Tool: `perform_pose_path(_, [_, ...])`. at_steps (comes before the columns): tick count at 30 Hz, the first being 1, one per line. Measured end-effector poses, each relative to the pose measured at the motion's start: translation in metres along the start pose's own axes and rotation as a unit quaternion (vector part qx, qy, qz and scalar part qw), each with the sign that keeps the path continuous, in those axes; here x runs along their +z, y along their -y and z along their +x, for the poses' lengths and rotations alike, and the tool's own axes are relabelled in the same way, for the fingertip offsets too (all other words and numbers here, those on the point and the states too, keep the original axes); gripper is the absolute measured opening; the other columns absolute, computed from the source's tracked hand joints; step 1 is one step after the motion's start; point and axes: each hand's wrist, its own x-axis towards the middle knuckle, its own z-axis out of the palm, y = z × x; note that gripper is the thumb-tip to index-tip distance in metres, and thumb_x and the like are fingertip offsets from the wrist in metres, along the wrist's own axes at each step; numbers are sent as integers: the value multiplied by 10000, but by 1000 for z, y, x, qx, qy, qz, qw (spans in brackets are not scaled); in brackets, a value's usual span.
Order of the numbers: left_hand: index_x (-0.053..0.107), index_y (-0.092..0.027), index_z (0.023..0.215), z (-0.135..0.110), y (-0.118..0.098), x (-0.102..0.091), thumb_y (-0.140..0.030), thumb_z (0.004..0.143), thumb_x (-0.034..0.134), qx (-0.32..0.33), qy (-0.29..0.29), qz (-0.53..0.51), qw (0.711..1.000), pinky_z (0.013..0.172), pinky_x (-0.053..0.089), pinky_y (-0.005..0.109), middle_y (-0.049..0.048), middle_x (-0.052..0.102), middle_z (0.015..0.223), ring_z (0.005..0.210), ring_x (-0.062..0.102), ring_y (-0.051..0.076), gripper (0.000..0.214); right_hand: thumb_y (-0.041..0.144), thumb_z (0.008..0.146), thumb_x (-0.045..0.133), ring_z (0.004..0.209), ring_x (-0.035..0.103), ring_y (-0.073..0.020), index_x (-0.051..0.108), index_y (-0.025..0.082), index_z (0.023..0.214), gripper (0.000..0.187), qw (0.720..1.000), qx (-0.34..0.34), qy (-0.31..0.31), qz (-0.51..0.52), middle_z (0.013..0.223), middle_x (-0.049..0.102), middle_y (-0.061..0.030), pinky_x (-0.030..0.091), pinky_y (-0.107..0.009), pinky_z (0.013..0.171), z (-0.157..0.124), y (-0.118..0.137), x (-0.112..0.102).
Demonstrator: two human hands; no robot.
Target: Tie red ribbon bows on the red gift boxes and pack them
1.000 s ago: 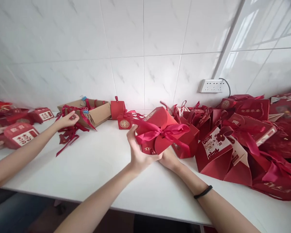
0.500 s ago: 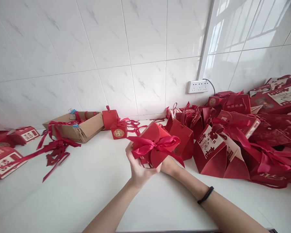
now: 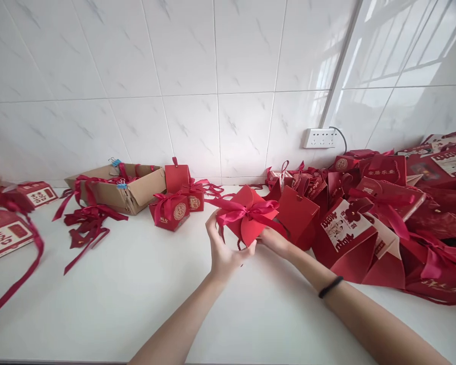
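Both hands hold a red gift box [image 3: 247, 229] tied with a pink-red ribbon bow [image 3: 247, 210], just above the white table [image 3: 137, 299]. My left hand [image 3: 224, 251] grips the box's left side and underside, fingers curled round it. From the right, my right hand [image 3: 275, 241] clasps the lower edge, partly hidden behind the box; a black band sits on that wrist. A pile of red gift boxes and bags [image 3: 372, 223] lies directly to the right of the held box.
A brown cardboard box [image 3: 137, 190] with red ribbons stands at the back left, loose ribbons [image 3: 87, 228] in front of it. Small red boxes [image 3: 171, 210] sit in the middle back. More red boxes [image 3: 3, 235] lie far left. A wall socket [image 3: 319, 138] is on the tiled wall.
The box moved slightly away from me, toward the pile. Another person's arm seen at the left one second ago is gone. A small ribboned box now sits near the cardboard box.
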Motion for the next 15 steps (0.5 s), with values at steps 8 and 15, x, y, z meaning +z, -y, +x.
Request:
perform_pose_path(8, [354, -272, 1162, -3, 11, 5, -221, 569, 736, -77, 19, 11, 997, 881, 467, 383, 95, 442, 1232, 1136, 487, 241, 707, 722, 782, 427, 268, 285, -30, 475, 153, 498, 638, 998, 48, -18, 45, 396, 350, 60, 174, -180, 309, -47, 42, -45])
perform_pose_path(15, [306, -248, 1197, -14, 16, 13, -254, 556, 766, -48, 44, 99, 993, 903, 432, 429, 126, 368, 1238, 1185, 415, 274, 790, 722, 768, 477, 347, 486, -86, 630, 143, 774, 599, 995, 78, 38, 48, 488, 505, 32, 360, -187, 329, -51, 51, -24])
